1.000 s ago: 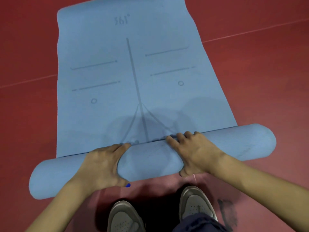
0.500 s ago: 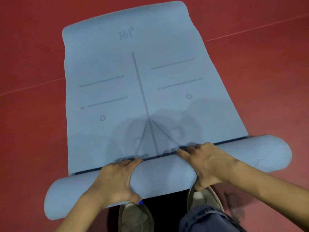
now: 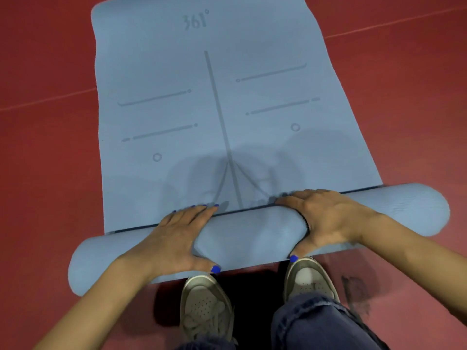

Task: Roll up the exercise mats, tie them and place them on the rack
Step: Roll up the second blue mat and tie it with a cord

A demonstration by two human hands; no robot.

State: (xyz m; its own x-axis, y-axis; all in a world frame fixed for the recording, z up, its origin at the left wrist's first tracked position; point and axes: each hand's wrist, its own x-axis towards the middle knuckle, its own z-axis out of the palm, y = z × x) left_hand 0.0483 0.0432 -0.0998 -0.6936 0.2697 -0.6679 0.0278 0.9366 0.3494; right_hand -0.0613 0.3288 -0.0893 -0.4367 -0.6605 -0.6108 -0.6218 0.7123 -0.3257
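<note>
Two things could go wrong: the roll could be pushed crooked if one hand is pressed harder, or it could be left loose. The blue mat is laid on the red floor, half rolled. The left hand and right hand are wrapped over the roll, thumbs tucked behind, so it is held in each grip.

1. Red floor, crossed by thin pale lines.
2. Blue exercise mat lying flat on it, near end rolled.
3. Two grey shoes beside the roll.
4. Dark smudge, right of the shoes.
</note>
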